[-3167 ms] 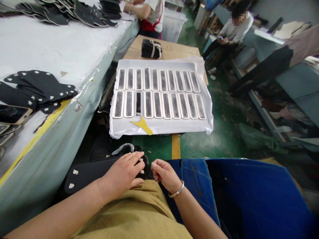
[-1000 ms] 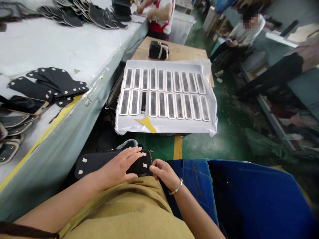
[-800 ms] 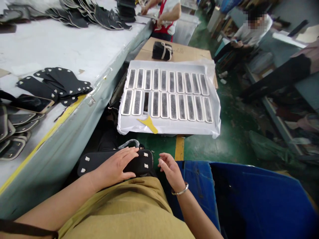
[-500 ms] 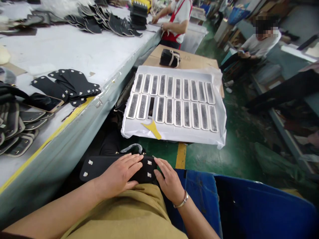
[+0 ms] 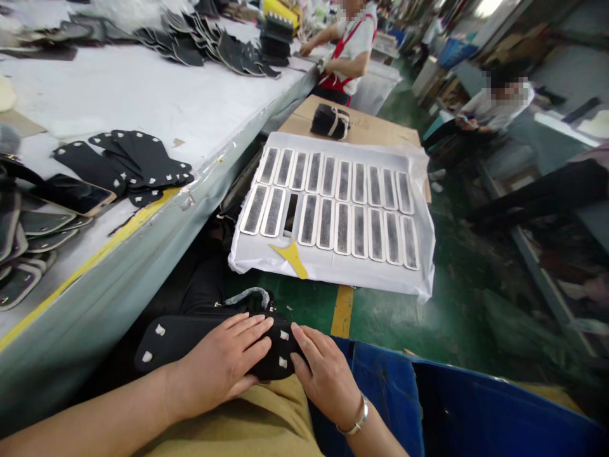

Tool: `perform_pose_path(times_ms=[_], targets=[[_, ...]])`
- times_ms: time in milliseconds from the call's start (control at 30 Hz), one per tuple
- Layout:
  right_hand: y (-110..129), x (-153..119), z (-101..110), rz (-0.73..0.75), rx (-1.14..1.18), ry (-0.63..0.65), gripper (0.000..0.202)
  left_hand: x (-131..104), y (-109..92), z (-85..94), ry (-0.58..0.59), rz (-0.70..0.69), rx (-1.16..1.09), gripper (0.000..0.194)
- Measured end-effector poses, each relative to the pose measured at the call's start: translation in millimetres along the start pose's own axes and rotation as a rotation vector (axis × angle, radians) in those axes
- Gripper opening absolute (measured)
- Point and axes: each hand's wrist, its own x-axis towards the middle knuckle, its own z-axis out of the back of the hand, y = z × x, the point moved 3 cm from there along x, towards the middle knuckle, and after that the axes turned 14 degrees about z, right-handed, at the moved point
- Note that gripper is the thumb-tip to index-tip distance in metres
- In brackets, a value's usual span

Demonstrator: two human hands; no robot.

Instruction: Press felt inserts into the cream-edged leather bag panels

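Observation:
On my lap lies a long black panel with rounded ends and small white patches at both ends. Behind its far edge show a plastic-wrapped handle and small metal fittings; how they join the panel is hidden. My left hand rests across the panel, fingers stretched out and lying on its surface. At the panel's right end, my right hand grips the edge, its index fingertip above and its thumb below beside the white patches. The undersides of both hands cannot be seen.
A white-lined tray with two rows of grey-centred strips and a yellow cutout stands ahead. Left, a table bears black panels and a phone. A blue bin is close right. Two people work beyond.
The panel and both hands sit slightly lower in view, and the panel's left end has shifted a little left. The hands keep nearly the same hold; the camera has tilted slightly.

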Motion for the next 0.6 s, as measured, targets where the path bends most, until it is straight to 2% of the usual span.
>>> perform_pose_path(times_ms=[133,233,500,600], targets=[[1,8,9,0.088,-0.135,0.108,0.041,3,-1,-1.0,0.028,0.013,-0.025,0.039],[-1,12,12,0.122,-0.117,0.133,0.04,9,-5,-5.1,0.032,0.026,-0.062,0.041],[-21,2,1,-0.172,0.465,0.013,0.038,16,-8,-18.3,-0.013,0.091,-0.133,0.041],[-26,2,1,-0.182,0.537,0.034,0.05,15,-7,-20.1,-0.035,0.085,-0.144,0.042]])
